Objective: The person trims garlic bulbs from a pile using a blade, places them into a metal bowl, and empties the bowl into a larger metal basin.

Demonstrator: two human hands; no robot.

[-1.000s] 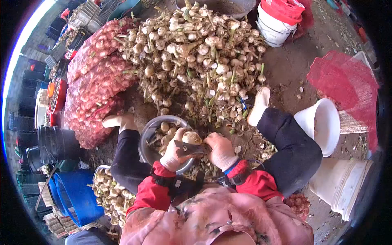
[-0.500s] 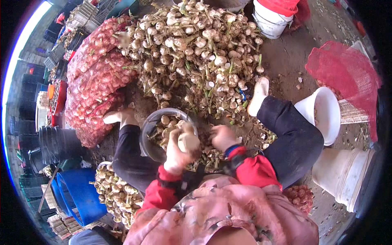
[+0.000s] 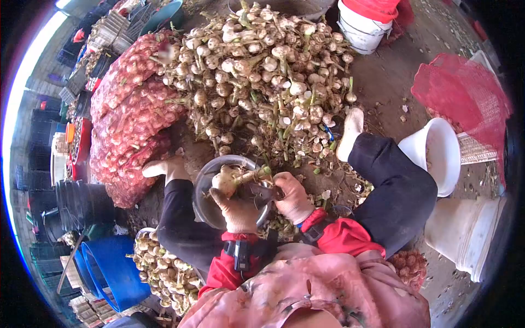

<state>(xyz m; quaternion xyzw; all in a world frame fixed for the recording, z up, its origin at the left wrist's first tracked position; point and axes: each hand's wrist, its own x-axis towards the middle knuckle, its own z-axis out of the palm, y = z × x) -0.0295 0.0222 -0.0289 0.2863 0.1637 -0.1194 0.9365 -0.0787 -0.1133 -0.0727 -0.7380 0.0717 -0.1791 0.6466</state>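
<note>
A person's left hand (image 3: pixel 239 214) appears to grip a pale, dirt-marked garlic bulb with a long stem (image 3: pixel 224 182) over a round grey bowl (image 3: pixel 206 206), though its fingertips are hidden; the right hand (image 3: pixel 293 199) is closed around a dark, flat-bladed tool (image 3: pixel 261 194) just beside the stem. Bulb and hands cover much of the bowl, so its contents are hard to make out. By the left thigh, a white-rimmed container (image 3: pixel 145 232) brims with trimmed garlic; ahead, a red mesh sack (image 3: pixel 128 126) bulges with bulbs beside a loose garlic heap (image 3: pixel 262 71). This heap partly hides a wide grey basin (image 3: pixel 314 9), cut off above. At right, a tilted white plastic bucket (image 3: pixel 415 148) shows small specks inside; the interior of the blue plastic tub (image 3: pixel 124 268) at left is unreadable.
</note>
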